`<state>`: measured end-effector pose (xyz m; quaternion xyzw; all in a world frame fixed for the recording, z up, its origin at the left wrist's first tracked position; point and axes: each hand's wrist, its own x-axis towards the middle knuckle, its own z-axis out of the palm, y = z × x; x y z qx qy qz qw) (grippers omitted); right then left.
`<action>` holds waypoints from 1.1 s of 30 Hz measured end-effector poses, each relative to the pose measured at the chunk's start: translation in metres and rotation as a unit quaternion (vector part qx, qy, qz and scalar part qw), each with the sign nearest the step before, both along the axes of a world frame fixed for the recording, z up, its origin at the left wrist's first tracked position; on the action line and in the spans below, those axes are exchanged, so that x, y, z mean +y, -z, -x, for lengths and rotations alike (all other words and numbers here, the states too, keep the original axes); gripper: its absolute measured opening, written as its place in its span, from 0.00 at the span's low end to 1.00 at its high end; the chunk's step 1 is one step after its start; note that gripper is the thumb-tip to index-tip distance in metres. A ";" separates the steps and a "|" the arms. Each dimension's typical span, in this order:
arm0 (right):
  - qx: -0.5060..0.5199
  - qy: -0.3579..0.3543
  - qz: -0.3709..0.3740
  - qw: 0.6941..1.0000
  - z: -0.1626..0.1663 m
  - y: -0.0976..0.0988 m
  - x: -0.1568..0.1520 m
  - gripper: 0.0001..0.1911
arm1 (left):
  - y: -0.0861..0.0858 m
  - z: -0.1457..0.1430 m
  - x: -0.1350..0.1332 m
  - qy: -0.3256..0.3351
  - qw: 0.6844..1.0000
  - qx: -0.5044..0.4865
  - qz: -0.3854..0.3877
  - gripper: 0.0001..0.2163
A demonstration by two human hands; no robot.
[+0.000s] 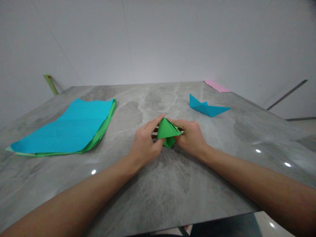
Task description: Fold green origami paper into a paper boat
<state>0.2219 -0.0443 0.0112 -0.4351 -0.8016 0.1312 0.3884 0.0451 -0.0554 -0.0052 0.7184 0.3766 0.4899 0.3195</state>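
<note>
A folded piece of green paper (pixel 167 129) is held just above the middle of the table, between my two hands. It has a triangular top, with a smaller green flap hanging below. My left hand (pixel 147 140) grips its left side, thumb low and fingers at the top. On the other side, my right hand (pixel 189 135) pinches the right edge, its fingers partly hidden behind the paper. Beyond my right hand, a blue paper boat (pixel 208 108) sits on the table.
To the left lies a stack of blue and green paper sheets (pixel 71 126) with curled edges. A pink sheet (pixel 217 86) rests at the far right edge of the grey marbled table (pixel 158 197). A pale wall (pixel 158 39) rises behind, with a green strip (pixel 51 84) at the left.
</note>
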 end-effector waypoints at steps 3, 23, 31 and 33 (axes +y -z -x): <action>-0.047 0.012 -0.009 0.999 0.004 -0.002 -0.003 0.24 | 0.000 0.000 0.001 -0.071 0.992 0.080 -0.071 0.26; 0.052 -0.014 -0.109 0.993 -0.011 -0.003 -0.006 0.16 | -0.009 0.002 -0.002 0.245 0.903 -0.287 0.206 0.21; 0.049 -0.100 -0.225 0.968 -0.007 -0.003 -0.005 0.16 | -0.014 -0.004 -0.002 0.166 0.900 -0.290 0.280 0.11; 0.049 -0.092 -0.235 0.966 -0.006 -0.004 -0.005 0.16 | -0.015 -0.003 -0.002 0.163 0.898 -0.288 0.289 0.11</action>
